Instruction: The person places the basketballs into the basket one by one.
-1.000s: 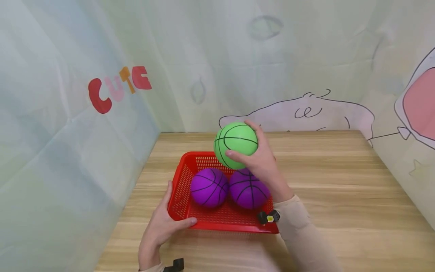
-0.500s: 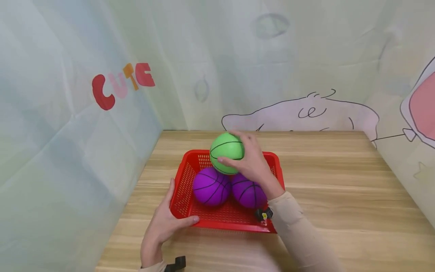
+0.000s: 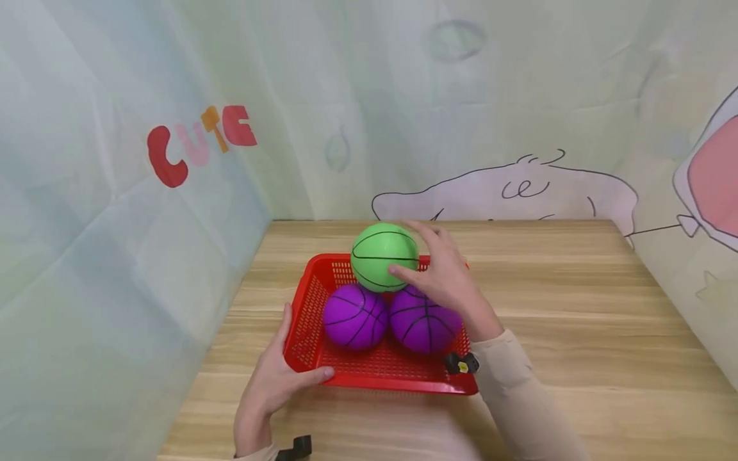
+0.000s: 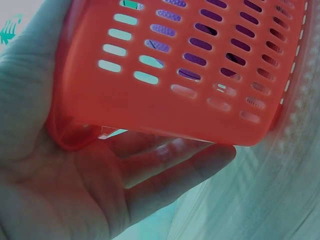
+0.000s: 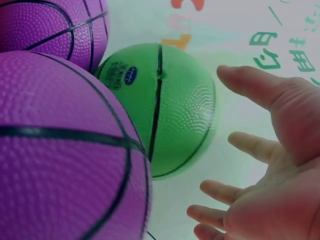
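A green ball with black basketball lines [image 3: 380, 259] sits at the back of a red plastic basket [image 3: 398, 384], above and behind two purple balls, one on the left [image 3: 355, 318] and one on the right [image 3: 425, 326]. My right hand [image 3: 446, 272] is beside the green ball; the right wrist view shows its spread fingers [image 5: 250, 145] apart from the ball [image 5: 175, 110]. My left hand [image 3: 271, 378] holds the basket's near left corner. Its thumb lies on the front rim, and its fingers [image 4: 175, 185] run along the outside of the perforated wall [image 4: 165, 105].
The basket stands on a wood-grain table [image 3: 576, 333]. A printed cloth backdrop [image 3: 323, 96] rises behind the table and along both sides. Small black cameras [image 3: 461, 363] are strapped to the wrists.
The green ball has come down and left into the back of the basket. My right hand has let go of it and moved slightly right. The left hand keeps its hold.
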Available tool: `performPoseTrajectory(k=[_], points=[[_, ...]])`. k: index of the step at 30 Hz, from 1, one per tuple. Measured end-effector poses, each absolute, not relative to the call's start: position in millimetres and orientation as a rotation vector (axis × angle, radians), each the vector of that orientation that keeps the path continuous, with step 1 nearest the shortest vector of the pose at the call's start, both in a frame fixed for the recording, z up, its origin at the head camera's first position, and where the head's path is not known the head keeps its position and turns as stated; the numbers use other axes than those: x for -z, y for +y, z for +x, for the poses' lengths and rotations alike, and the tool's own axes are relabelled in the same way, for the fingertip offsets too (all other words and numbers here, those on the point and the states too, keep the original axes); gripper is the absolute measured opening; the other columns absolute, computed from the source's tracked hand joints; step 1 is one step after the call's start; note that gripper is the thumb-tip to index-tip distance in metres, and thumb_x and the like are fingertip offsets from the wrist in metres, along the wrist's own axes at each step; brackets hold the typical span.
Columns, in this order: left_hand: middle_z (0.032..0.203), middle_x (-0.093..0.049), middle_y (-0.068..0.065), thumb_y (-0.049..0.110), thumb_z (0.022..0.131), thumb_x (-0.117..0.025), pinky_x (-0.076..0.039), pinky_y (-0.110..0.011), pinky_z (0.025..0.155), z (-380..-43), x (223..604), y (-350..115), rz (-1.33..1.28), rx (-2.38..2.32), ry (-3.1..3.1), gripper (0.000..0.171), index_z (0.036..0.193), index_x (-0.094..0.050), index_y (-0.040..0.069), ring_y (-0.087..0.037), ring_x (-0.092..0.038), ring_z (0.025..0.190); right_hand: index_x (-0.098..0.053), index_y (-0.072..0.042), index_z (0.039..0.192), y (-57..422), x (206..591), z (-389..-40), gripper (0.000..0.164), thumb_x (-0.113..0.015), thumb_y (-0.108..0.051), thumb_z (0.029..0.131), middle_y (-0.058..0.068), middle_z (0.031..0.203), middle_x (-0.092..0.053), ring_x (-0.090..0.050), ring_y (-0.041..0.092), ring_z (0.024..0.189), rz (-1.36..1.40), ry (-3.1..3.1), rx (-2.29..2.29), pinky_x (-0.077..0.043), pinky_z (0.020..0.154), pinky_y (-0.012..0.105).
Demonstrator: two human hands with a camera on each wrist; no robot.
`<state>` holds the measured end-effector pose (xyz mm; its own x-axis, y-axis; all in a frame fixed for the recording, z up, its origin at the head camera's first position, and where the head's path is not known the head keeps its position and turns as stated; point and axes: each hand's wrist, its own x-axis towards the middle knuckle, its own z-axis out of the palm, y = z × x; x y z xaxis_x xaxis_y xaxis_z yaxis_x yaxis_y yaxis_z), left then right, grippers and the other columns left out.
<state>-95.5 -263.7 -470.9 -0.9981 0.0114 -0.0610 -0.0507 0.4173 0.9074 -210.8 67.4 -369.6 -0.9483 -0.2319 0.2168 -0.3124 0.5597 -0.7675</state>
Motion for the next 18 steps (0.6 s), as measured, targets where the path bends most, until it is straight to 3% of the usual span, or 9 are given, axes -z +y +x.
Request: performPoseTrajectory(k=[6,18], points=[[0.179,-0.035,-0.010,0.028,0.077,-0.105,-0.062,-0.044,0.105,-95,470,-263,-0.029,-1.679,2.586,0.146,0.179,-0.002,0.041,-0.040,-0.056,0.145,-0.046,-0.030,0.170,82,368,-209,0.081,-0.085,-0.037,0.100,0.020,0.166,-0.041,-0.044,0.044,0.154,0.414,-2.646,-1.402,-0.041,0.118,0.078],[0.178,-0.037,-0.012,0.029,0.077,-0.104,-0.062,-0.048,0.107,-98,470,-263,-0.073,-1.650,2.583,0.145,0.179,-0.002,0.042,-0.040,-0.054,0.148,-0.054,-0.021,0.165,112,372,-202,0.064,-0.077,-0.031,0.106,0.015,0.167,-0.044,-0.039,0.038,0.157,0.376,-2.575,-1.489,-0.038,0.121,0.077]])
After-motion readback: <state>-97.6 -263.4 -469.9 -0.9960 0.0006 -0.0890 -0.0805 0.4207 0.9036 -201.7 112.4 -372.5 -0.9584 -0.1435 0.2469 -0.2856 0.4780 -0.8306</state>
